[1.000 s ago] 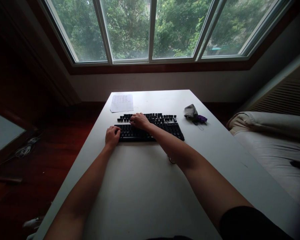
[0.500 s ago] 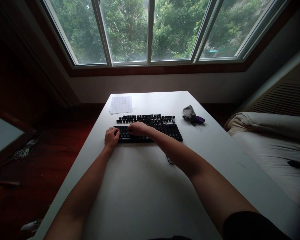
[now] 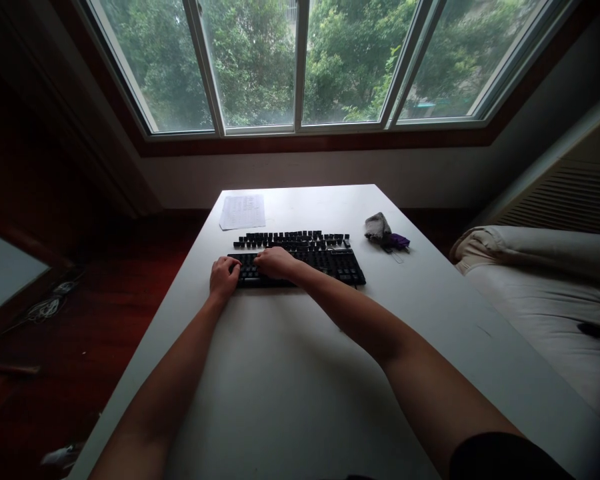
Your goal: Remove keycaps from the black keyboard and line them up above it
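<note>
Keyboard: black, lying on the white bench.
Left hand: fingers curled at its left end; I can't tell whether they grip.
Right hand: fingers bent down over the keys, anything held hidden.
Keycaps: black, in rows just beyond.
Far left: printed paper.

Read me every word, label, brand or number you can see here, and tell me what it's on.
Nothing is legible.
Paper sheet: print too small and faint to read.
Keyboard: any key markings or brand too small and dark.
Black keycaps behind it: any markings too small.
</note>
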{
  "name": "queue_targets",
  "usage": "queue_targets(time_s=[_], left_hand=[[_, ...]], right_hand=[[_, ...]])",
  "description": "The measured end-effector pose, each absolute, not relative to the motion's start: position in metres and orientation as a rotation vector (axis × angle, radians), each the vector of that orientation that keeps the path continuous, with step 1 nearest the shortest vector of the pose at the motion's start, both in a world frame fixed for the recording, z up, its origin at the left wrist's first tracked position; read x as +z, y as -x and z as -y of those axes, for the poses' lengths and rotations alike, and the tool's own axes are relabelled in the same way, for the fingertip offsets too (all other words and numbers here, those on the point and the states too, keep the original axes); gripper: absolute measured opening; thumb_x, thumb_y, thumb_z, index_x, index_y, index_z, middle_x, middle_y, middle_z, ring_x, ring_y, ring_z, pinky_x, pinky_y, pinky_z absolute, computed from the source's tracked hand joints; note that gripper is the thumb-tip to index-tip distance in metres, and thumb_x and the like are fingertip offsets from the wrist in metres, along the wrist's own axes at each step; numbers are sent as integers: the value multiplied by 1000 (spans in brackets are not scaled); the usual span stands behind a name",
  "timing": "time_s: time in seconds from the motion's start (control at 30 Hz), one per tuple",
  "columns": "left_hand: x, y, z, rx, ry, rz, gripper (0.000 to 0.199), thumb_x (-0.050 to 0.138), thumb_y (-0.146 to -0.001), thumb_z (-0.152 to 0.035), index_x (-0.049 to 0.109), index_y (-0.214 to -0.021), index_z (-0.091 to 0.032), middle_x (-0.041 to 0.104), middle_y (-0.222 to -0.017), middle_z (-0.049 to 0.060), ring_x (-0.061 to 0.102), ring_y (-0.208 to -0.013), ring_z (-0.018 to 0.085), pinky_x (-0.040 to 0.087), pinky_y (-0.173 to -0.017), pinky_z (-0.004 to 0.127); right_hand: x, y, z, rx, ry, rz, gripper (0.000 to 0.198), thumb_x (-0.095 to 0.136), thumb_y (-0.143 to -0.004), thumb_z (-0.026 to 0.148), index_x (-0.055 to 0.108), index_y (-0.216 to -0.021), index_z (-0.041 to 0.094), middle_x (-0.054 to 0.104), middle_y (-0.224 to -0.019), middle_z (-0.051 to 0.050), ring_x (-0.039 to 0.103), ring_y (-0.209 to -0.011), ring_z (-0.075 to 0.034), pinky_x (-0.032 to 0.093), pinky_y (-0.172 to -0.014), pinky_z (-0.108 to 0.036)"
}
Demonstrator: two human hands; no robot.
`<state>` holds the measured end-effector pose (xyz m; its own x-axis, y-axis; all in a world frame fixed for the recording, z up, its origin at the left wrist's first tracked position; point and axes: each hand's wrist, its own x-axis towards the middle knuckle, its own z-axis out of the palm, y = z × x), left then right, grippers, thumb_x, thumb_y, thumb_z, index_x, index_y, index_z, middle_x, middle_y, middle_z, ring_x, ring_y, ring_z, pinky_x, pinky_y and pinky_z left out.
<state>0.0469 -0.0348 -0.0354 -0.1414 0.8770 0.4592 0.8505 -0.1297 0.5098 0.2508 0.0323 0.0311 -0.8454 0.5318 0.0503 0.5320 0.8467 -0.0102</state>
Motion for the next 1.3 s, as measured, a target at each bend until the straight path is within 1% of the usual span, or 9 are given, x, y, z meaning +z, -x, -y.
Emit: queue_targets(time_s=[0.2,0.4,0.6,0.7,0.77,0.83,0.93,1.07,1.3], left_hand=[[-34,-47,35,1125,-2027,-2050,17,53,-89,-27,69,-91,-25,63,-103,7,56,-102,28,44,-97,45],[-34,-49,35,1130,-2026,-2060,17,52,-89,-27,69,-91,-25,63,-103,8,55,-104,28,44,-97,45],[-36,-47,34,1133,-2042,-2053,17,53,-89,-28,69,-90,-25,64,-103,8,56,-102,28,44,-97,44],[-38,-43,32,1148,-2030,-2039,18,52,-89,-30,69,-91,-24,65,-103,7,57,-103,27,45,-96,42],[-38,-39,30,1146,-1995,-2015,19,52,-89,-30,69,-92,-24,67,-103,6,59,-101,25,46,-95,40],[-38,-36,30,1144,-1921,-2005,21,51,-89,-31,69,-95,-24,68,-102,5,61,-98,24,48,-91,37],[-36,-35,30,1138,-1881,-2003,21,51,-89,-33,69,-96,-24,69,-103,4,62,-97,23,49,-88,36],[-35,-37,31,1150,-1929,-2011,19,52,-89,-32,68,-95,-24,69,-102,5,62,-98,24,49,-89,36],[-34,-39,32,1147,-1994,-1992,17,52,-88,-29,68,-90,-24,67,-101,5,61,-101,24,47,-94,38]], right_hand=[[28,-248,-30,-9,949,2918,18,62,-89,29,74,-97,19,73,-101,-12,67,-97,-26,47,-73,-29],[18,-258,-37,212,997,2816,18,64,-87,36,70,-100,25,73,-105,-5,65,-99,-22,41,-67,-24],[12,-256,-48,465,1037,2660,22,66,-84,44,68,-90,23,69,-88,-2,59,-79,-16,32,-61,-23],[11,-246,-46,693,993,2349,28,61,-85,43,58,-71,19,57,-68,1,49,-66,-12,29,-59,-22],[8,-236,-40,990,911,2096,36,54,-87,45,47,-62,19,43,-57,5,39,-57,-10,27,-55,-22],[3,-225,-33,1254,816,1854,39,49,-87,47,37,-61,21,32,-53,7,29,-52,-9,24,-51,-22],[-6,-209,-25,1423,777,1679,37,51,-81,43,31,-59,22,27,-53,8,23,-50,-8,19,-49,-22],[-11,-197,-22,1427,806,1739,31,54,-76,37,36,-57,21,29,-54,8,23,-52,-7,18,-49,-22],[-8,-216,-37,1202,871,1911,39,52,-84,48,41,-59,20,34,-54,7,33,-55,-9,26,-53,-21]])
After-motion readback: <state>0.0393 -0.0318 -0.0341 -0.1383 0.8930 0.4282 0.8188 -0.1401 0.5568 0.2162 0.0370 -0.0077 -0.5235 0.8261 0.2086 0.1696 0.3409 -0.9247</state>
